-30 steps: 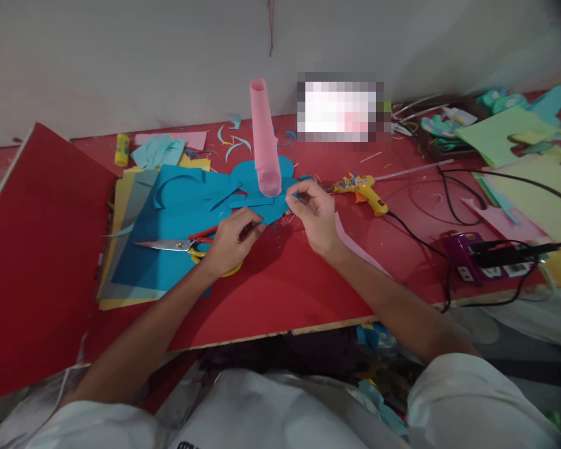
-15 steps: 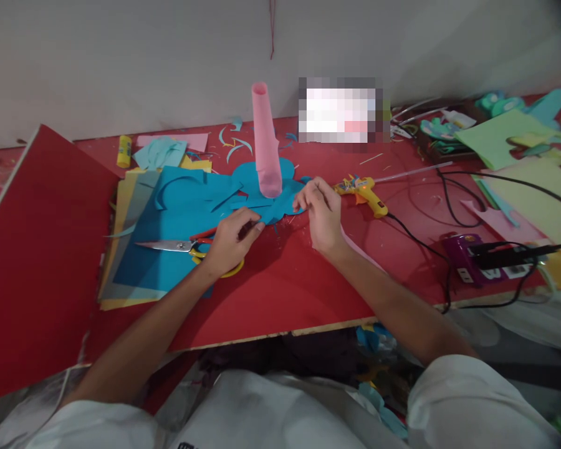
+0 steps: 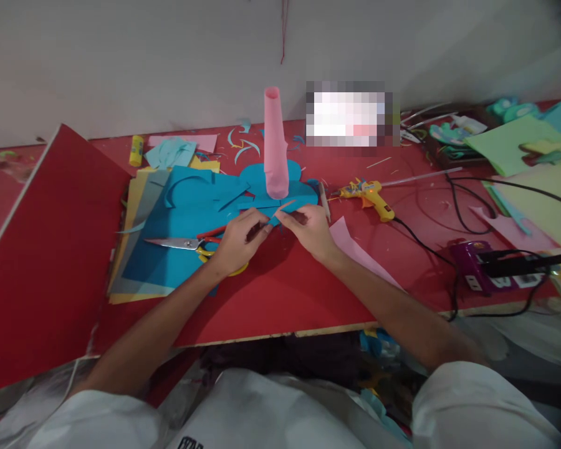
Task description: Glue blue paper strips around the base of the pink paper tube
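Observation:
My left hand (image 3: 243,240) is closed in a pinch at a small blue paper strip (image 3: 273,219). From the other side my right hand (image 3: 312,232) pinches the same strip, its fingertips almost meeting the left ones. Just behind them stands a pink paper tube (image 3: 276,149), upright on a blue paper cutout (image 3: 303,192) with rounded lobes. Scissors with red and yellow handles (image 3: 177,244) lie partly under my left hand on blue paper sheets (image 3: 168,215). A pink paper piece (image 3: 355,249) lies beside my right forearm.
On the right are a yellow glue gun (image 3: 376,198) with its cord and a purple box (image 3: 472,265) with a black plug. A yellow glue stick (image 3: 136,150) stands at back left. A red board (image 3: 42,262) rises at left. Paper scraps (image 3: 245,151) lie along the wall.
My right hand has come down and left to meet my left hand at the blue strip. The view has shifted slightly left, so things appear farther right.

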Tool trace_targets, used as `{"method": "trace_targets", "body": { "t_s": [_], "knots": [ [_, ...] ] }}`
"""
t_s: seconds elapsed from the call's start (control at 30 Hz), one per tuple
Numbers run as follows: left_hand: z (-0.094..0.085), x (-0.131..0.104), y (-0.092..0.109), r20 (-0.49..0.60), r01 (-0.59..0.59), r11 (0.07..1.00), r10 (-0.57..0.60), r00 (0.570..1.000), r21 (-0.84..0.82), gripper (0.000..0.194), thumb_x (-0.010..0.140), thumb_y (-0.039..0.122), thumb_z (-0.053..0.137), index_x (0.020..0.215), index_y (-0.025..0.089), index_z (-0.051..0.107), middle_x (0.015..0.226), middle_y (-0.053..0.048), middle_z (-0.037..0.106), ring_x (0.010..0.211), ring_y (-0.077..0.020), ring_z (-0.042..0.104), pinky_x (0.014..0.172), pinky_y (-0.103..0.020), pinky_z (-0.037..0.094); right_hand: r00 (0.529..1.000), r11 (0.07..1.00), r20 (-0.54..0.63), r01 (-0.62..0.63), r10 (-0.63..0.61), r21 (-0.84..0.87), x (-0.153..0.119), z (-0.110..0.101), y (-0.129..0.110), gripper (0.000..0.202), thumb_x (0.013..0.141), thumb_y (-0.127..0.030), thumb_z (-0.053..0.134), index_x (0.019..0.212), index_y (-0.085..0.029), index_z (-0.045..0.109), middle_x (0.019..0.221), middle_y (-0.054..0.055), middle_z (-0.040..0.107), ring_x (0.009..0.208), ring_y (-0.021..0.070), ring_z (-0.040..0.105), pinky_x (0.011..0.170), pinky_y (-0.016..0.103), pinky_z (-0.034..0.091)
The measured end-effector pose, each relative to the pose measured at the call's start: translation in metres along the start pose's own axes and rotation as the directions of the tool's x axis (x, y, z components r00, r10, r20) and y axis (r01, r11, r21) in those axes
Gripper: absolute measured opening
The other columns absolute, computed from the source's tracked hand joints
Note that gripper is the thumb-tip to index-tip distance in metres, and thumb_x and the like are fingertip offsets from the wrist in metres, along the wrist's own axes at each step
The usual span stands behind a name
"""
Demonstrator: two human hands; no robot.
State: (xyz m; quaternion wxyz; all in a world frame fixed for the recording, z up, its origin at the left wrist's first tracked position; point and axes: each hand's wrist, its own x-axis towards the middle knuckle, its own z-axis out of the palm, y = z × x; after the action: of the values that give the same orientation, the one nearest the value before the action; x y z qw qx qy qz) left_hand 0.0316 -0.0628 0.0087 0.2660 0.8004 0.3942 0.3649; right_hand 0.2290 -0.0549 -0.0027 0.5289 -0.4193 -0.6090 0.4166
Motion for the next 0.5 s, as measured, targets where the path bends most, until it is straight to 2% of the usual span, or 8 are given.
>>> {"method": "trace_targets", "body": {
  "t_s": [0.17,0.33,0.5],
  "knots": [
    [0.0,0.0,0.0,0.013,0.014,1.0,-0.014,1.0,0.012,0.019,0.106,0.029,0.059,0.088,0.021,0.057,0.084,0.0,0.061,0.08,-0.0171,0.056,0.077,-0.032,0.043,0.995,1.0,-0.102,0.006,-0.008,-0.024,0.003,-0.008,0.0,0.028,0.095,-0.051,0.076,0.087,-0.025,0.079,0.083,0.001,0.078,0.073,0.0169,0.066,0.073,0.033,0.054],
    [0.0,0.001,0.001,0.016,0.017,1.0,-0.017,1.0,0.018,0.02,0.105,0.029,0.059,0.088,0.021,0.058,0.082,0.0,0.061,0.078,-0.017,0.055,0.075,-0.032,0.042,0.985,1.0,-0.171,0.02,-0.02,-0.002,0.008,-0.013,0.003,0.032,0.095,-0.056,0.075,0.089,-0.025,0.078,0.085,0.001,0.076,0.076,0.0163,0.065,0.075,0.033,0.053],
    [0.0,0.001,0.0,0.016,0.024,0.999,-0.024,1.0,0.024,0.02,0.106,0.031,0.058,0.089,0.021,0.059,0.085,-0.002,0.064,0.081,-0.0178,0.058,0.077,-0.032,0.045,0.985,1.0,-0.169,0.024,-0.025,-0.006,0.008,-0.015,0.001,0.041,0.094,-0.064,0.075,0.084,-0.024,0.075,0.079,0.0,0.072,0.073,0.0162,0.061,0.071,0.033,0.05]
  ]
}}
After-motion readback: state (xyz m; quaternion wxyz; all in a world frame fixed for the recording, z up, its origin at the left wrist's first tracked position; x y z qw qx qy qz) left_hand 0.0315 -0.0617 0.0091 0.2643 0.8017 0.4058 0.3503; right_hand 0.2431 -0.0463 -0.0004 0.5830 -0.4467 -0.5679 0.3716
